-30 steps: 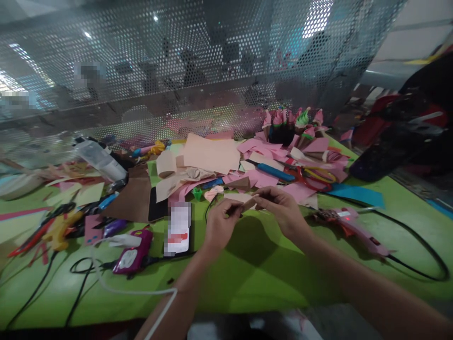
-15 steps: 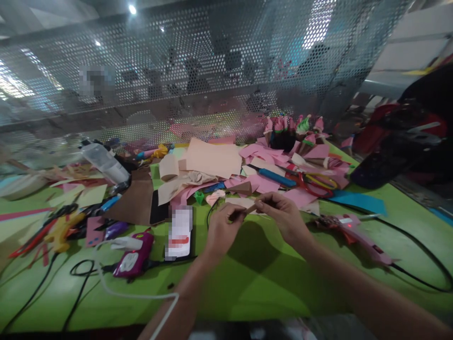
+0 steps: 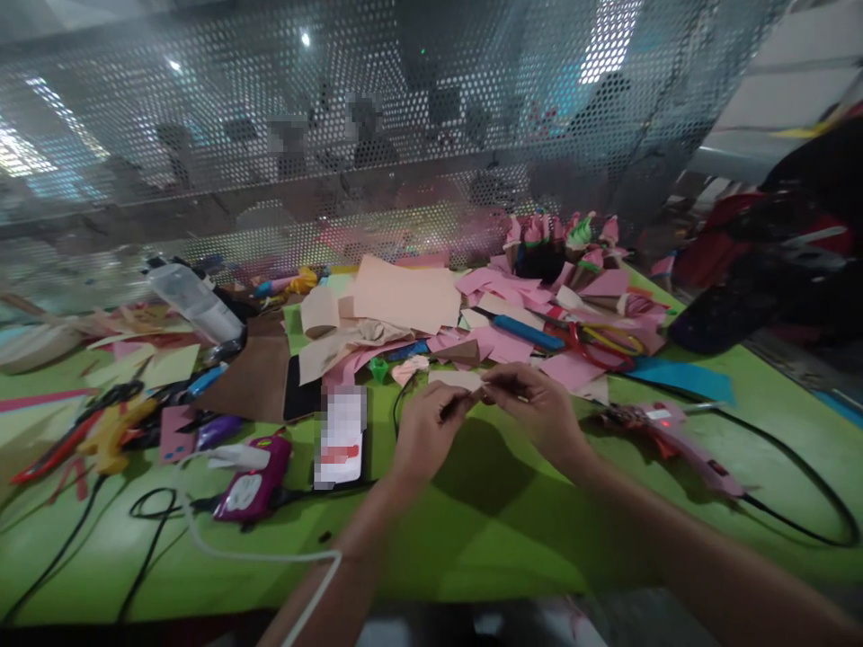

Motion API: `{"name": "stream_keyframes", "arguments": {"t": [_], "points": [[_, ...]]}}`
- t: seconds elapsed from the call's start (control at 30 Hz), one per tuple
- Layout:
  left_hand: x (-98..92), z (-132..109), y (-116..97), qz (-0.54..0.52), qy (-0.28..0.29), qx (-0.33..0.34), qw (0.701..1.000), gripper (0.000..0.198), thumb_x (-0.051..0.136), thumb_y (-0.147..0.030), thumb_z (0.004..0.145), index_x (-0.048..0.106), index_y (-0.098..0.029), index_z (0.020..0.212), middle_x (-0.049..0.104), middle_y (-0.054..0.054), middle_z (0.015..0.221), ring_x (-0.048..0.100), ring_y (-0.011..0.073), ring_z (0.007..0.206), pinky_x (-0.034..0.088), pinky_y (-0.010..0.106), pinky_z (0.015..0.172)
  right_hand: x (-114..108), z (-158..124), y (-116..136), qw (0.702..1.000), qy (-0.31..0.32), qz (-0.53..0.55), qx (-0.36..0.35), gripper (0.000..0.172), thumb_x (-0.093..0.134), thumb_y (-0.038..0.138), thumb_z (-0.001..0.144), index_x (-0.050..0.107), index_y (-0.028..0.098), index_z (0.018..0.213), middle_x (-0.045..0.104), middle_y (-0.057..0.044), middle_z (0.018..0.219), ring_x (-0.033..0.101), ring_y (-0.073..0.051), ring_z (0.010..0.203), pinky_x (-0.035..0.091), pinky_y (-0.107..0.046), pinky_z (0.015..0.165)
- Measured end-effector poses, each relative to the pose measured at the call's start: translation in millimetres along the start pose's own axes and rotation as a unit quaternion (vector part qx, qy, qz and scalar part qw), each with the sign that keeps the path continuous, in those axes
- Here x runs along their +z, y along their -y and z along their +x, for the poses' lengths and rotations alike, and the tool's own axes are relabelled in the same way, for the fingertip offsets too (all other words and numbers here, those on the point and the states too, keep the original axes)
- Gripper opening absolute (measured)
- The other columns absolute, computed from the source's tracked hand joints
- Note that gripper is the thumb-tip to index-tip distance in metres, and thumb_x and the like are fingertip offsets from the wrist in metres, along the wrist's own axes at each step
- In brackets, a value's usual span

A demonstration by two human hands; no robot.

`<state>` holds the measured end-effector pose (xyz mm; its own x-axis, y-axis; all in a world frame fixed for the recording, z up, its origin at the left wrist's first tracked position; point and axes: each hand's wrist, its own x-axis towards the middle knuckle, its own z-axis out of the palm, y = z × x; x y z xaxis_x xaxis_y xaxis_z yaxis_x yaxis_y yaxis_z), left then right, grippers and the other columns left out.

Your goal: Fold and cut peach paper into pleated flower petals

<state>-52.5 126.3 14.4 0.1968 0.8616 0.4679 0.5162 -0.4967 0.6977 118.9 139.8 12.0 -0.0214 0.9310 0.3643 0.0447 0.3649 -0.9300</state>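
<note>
Over the green table (image 3: pixel 499 548), my left hand (image 3: pixel 431 427) and my right hand (image 3: pixel 539 413) meet fingertip to fingertip. Both are closed in a pinch on a small brown piece (image 3: pixel 483 394), mostly covered by the fingers. Just behind the hands lies a pale paper piece (image 3: pixel 453 379). A small green folded piece (image 3: pixel 378 369) and a pale pink one (image 3: pixel 410 368) rest behind my left hand. A phone (image 3: pixel 342 440) lies to the left of that hand. To the right of my right hand is a pink glue gun (image 3: pixel 694 454).
Paper sheets and scraps (image 3: pixel 404 296) are heaped at the back, with a blue cutter (image 3: pixel 529 332) and scissors (image 3: pixel 607 346). A magenta power strip (image 3: pixel 254 481), cables, a yellow glue gun (image 3: pixel 116 436) and a bottle (image 3: pixel 195 301) are left. A perforated metal screen (image 3: pixel 418 171) stands behind.
My hands have drawn closer together, and less of the brown piece shows between the fingertips. The view has shifted slightly.
</note>
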Motion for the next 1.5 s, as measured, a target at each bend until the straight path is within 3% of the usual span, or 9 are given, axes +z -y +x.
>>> {"name": "stream_keyframes", "arguments": {"t": [0.17,0.37,0.57,0.77,0.9,1.17,1.5], "points": [[1.4,-1,-1,0.003,-0.005,-0.009,1.000,0.010,0.060,-0.016,0.087,0.070,-0.019,0.086,0.070,0.004,0.081,0.063,0.0159,0.075,0.048,0.026,0.067,-4,-1,3,0.988,-0.017,-0.126,-0.093,0.007,0.068,0.025,0.081,0.073,0.024,0.085,0.075,-0.003,0.084,0.068,-0.019,0.076,0.053,-0.033,0.073],[1.9,-1,-3,0.007,-0.008,-0.010,1.000,0.011,0.059,-0.019,0.088,0.070,-0.020,0.088,0.070,0.004,0.082,0.063,0.0161,0.075,0.050,0.028,0.068,-5,-1,7,0.986,-0.010,-0.151,-0.073,0.006,0.068,0.029,0.081,0.072,0.025,0.080,0.074,-0.004,0.082,0.068,-0.022,0.078,0.053,-0.037,0.075],[0.1,-1,-7,-0.007,-0.004,-0.010,1.000,0.014,0.060,-0.029,0.090,0.071,-0.020,0.089,0.069,0.004,0.080,0.063,0.0162,0.073,0.049,0.028,0.066,-6,3,7,0.998,0.005,-0.054,0.010,0.011,0.073,0.033,0.075,0.071,0.023,0.077,0.073,-0.004,0.076,0.065,-0.020,0.073,0.051,-0.034,0.068],[-0.6,-1,-6,0.005,0.010,0.020,1.000,0.014,0.056,-0.019,0.091,0.070,-0.019,0.092,0.069,0.005,0.084,0.063,0.0168,0.079,0.049,0.028,0.071,-7,9,2,0.988,0.024,0.095,0.118,0.029,0.082,0.039,0.065,0.070,0.022,0.085,0.070,-0.001,0.076,0.063,-0.017,0.072,0.052,-0.032,0.069],[-1.8,0,-7,0.012,0.015,0.021,1.000,0.015,0.055,-0.018,0.091,0.070,-0.019,0.091,0.068,0.005,0.083,0.062,0.0167,0.077,0.048,0.027,0.069,-9,12,3,0.982,0.062,0.083,0.156,0.031,0.081,0.044,0.064,0.071,0.020,0.079,0.068,-0.001,0.072,0.060,-0.015,0.067,0.049,-0.030,0.065],[-4.7,1,-7,0.030,0.039,0.019,0.999,0.017,0.053,-0.019,0.092,0.069,-0.019,0.090,0.068,0.005,0.084,0.062,0.0174,0.079,0.048,0.028,0.071,-9,11,9,0.988,0.072,0.052,0.128,0.025,0.075,0.044,0.070,0.067,0.020,0.070,0.064,0.001,0.066,0.055,-0.014,0.062,0.045,-0.028,0.060],[-7.0,3,-4,0.052,0.042,0.016,0.998,0.018,0.052,-0.022,0.094,0.070,-0.020,0.091,0.067,0.005,0.085,0.062,0.0173,0.080,0.046,0.027,0.070,-10,10,12,0.995,0.068,-0.067,0.026,0.017,0.071,0.038,0.077,0.072,0.023,0.084,0.070,-0.002,0.074,0.061,-0.018,0.069,0.047,-0.031,0.063]]}}
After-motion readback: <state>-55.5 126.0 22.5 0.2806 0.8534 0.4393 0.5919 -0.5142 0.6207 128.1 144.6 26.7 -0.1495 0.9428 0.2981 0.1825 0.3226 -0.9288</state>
